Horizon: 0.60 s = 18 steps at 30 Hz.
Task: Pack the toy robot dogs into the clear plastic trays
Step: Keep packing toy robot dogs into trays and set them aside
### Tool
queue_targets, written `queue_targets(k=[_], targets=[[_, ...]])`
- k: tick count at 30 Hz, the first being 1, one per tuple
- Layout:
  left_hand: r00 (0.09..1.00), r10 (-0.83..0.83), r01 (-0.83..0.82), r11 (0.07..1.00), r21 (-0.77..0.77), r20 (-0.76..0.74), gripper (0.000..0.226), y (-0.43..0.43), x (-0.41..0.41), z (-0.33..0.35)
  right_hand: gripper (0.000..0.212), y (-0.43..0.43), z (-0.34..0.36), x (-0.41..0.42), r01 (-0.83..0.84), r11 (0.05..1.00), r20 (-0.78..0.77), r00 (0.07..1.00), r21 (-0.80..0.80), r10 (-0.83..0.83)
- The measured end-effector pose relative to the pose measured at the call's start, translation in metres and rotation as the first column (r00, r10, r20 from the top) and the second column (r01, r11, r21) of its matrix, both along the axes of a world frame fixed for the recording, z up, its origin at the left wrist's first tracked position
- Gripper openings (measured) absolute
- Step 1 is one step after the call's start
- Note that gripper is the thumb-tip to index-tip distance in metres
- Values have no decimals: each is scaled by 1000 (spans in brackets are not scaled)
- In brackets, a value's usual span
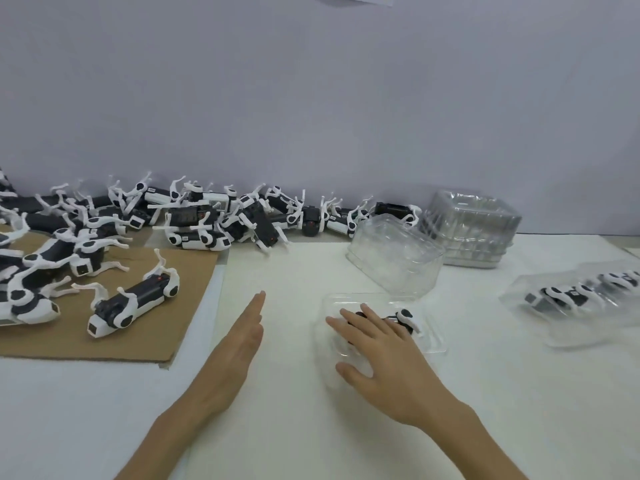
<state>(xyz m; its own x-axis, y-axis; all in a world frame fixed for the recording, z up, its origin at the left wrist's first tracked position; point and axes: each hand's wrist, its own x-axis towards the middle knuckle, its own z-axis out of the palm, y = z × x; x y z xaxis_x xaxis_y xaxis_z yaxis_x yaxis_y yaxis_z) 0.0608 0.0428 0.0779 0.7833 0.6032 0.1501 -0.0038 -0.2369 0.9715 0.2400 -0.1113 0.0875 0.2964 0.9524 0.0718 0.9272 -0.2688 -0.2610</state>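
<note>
centrally, right hand presses glossy robot dog into clear moulded tray.

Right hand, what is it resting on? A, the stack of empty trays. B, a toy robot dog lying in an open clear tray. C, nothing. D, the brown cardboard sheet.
B: the right hand lies with fingers spread over the toy robot dog, which sits in the open clear tray.
</note>
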Motion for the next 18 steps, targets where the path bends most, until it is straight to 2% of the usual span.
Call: queue_targets(k=[1,3,5,7,9,11,12,14,16,18], targets=[[1000,-27,27,1000,14,10,47,-5,-3,2,59,-13,3,18,59,998,-1,998,-4,-59],[1000,-11,11,1000,16,1,49,-4,-6,-8,60,-36,9,57,213,976,49,976,-36,-211],[992,105,-109,992,-60,-67,50,3,0,-11,58,-50,16,86,434,901,150,893,-30,-425],[988,87,-85,996,20,-130,50,7,-7,-22,56,-46,22,99,568,809,83,808,153,-583],[982,88,-75,994,83,-166,52,17,-13,-36,51,-24,28,101,525,758,-50,833,388,-551],[982,84,-66,992,110,-167,53,23,-12,-44,47,7,35,106,454,766,-34,868,456,-495],[982,85,-67,992,108,-169,54,24,-10,-45,49,23,39,111,441,795,-4,875,417,-483],[975,101,-75,988,137,-195,48,21,-11,-41,53,53,42,125,465,852,93,863,240,-497],[965,116,-67,976,205,-235,36,19,-12,-37,46,73,40,135,493,866,146,854,79,-500],[961,128,-67,968,243,-246,28,18,-12,-36,30,83,35,138,480,865,70,867,143,-493]])
